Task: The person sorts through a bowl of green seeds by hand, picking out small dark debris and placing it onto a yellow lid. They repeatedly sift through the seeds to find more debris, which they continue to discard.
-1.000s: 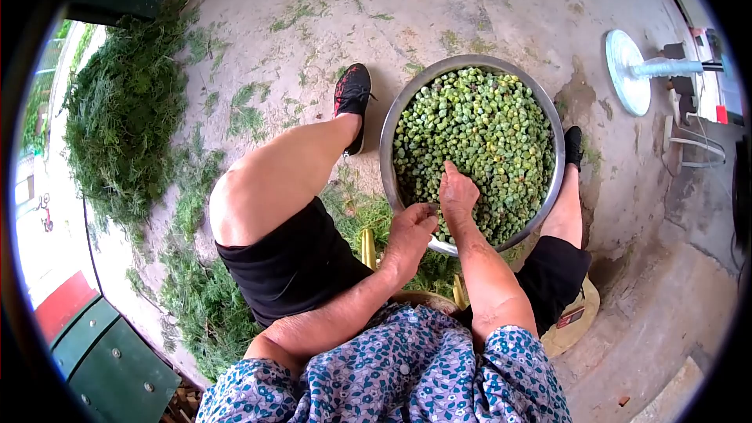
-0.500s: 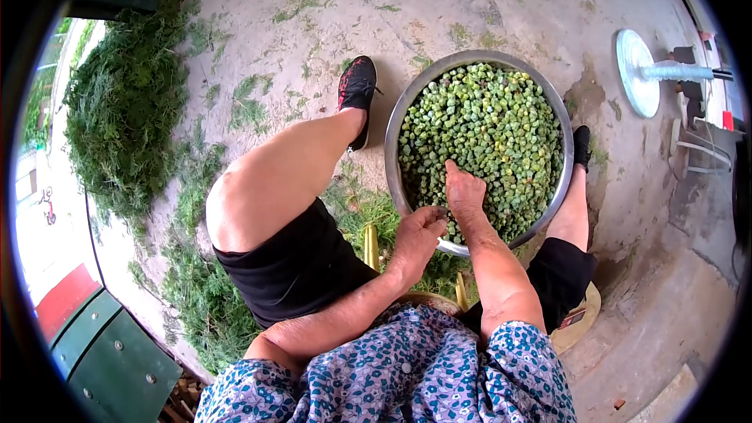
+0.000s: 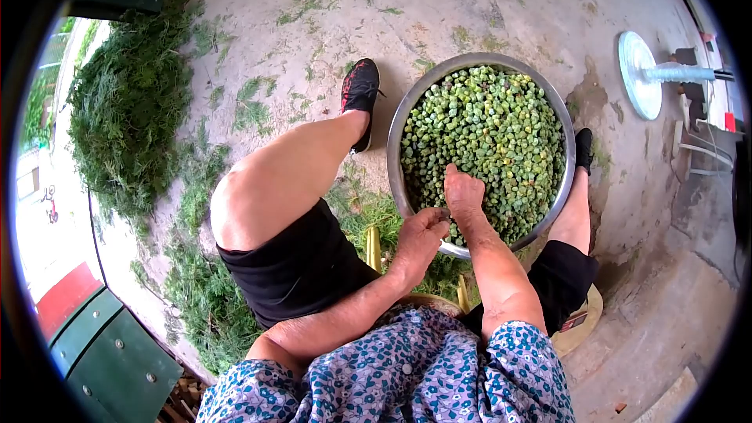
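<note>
Green pods (image 3: pixel 501 125) fill a wide metal bowl (image 3: pixel 395 137) between the person's lower legs. From left to right: a heap of leafy sprigs (image 3: pixel 129 110) lies well apart from the bowl; a black shoe (image 3: pixel 361 98) stands near the bowl's left edge, a strip of floor (image 3: pixel 313 55) between them. The left hand (image 3: pixel 421 239) is at the near-left rim, thumb and forefinger drawn together; whether they pinch anything, I cannot tell. Just inside the rim, the right hand (image 3: pixel 464 190) is over the pods, one finger pointing out, the others hidden, with room beyond and rightward. The other shoe (image 3: pixel 583 149) is just beside the right edge; farther right is a pale round-based stand (image 3: pixel 640 76).
</note>
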`<state>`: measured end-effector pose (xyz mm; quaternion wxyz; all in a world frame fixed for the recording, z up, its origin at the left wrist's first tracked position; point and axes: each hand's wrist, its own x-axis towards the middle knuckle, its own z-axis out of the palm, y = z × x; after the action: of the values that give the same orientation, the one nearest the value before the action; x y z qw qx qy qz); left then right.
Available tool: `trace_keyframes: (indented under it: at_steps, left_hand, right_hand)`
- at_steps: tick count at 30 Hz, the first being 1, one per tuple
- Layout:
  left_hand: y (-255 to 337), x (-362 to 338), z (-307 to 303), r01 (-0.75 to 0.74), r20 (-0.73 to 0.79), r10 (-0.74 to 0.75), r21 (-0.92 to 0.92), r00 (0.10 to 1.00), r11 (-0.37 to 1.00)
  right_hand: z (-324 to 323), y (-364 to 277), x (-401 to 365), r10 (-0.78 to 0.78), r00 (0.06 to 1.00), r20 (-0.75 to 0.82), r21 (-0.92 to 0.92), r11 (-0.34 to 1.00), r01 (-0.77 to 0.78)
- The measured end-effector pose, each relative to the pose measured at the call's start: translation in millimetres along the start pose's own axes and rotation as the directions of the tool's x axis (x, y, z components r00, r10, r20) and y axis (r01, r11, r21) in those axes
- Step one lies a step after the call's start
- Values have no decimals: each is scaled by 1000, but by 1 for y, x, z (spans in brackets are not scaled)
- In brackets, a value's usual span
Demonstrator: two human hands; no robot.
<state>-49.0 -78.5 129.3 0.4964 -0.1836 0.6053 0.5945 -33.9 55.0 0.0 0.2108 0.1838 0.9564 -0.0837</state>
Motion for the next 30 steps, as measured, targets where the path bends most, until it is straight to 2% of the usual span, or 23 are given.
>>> trace_keyframes:
  at_steps: [2, 5, 6, 7, 9, 10, 11, 13, 14, 15, 19, 21, 23, 27, 30]
  left_hand:
    - [-1, 1, 0, -8, 0, 8, -1, 1000, 1000]
    - [-3, 2, 1, -32, -14, 32, -2, 999, 999]
    - [-3, 3, 0, -42, -29, 42, 5, 999, 999]
    - [-4, 4, 0, -53, -42, 53, 13, 998, 999]
    - [-7, 8, 0, -71, -76, 71, 4, 995, 997]
    - [-7, 10, -1, -89, -82, 89, 3, 993, 996]
    - [-6, 11, -2, -108, -89, 107, 2, 990, 994]
    - [-2, 11, 0, -139, -98, 138, 1, 986, 990]
    - [-5, 15, 0, -182, -99, 183, 17, 978, 983]
    - [-6, 16, 0, -225, -101, 227, 33, 969, 974]
    - [1, 9, 2, -294, 108, 296, -37, 949, 955]
    - [0, 9, 2, -302, 133, 309, -73, 942, 951]
    - [1, 9, 1, -270, 162, 279, -78, 946, 960]
    - [3, 4, 6, -381, 152, 398, -127, 905, 916]
    - [7, 2, 10, -405, 99, 416, -111, 904, 907]
  right_hand:
    - [-2, 2, -2, 37, 999, -34, 85, 996, -34]
    - [-13, 5, -10, 179, 973, -147, 392, 914, -109]
    - [-13, 7, -12, 198, 958, -209, 441, 893, -89]
    - [-15, 11, -15, 260, 964, -56, 635, 754, -167]
    - [-30, 18, -23, 259, 929, 264, 870, 353, -345]
    - [-49, 14, -31, 276, 906, 322, 886, 248, -391]
    - [-47, 17, -38, 273, 911, 308, 931, 110, -348]
    - [-71, 15, -53, 242, 907, 346, 932, 20, -361]
    - [-70, 16, -58, 222, 937, 271, 957, 41, -286]
    - [-82, 15, -67, 167, 941, 295, 953, 13, -302]
    - [-105, 8, -90, 24, 964, 265, 963, -66, -263]
    - [-109, 6, -97, -15, 974, 226, 970, -89, -226]
    - [-111, 5, -101, 19, 976, 218, 974, -58, -217]
    - [-113, 4, -104, 94, 982, 165, 986, -27, -163]
    - [-112, 2, -107, 197, 979, 47, 998, 37, -55]
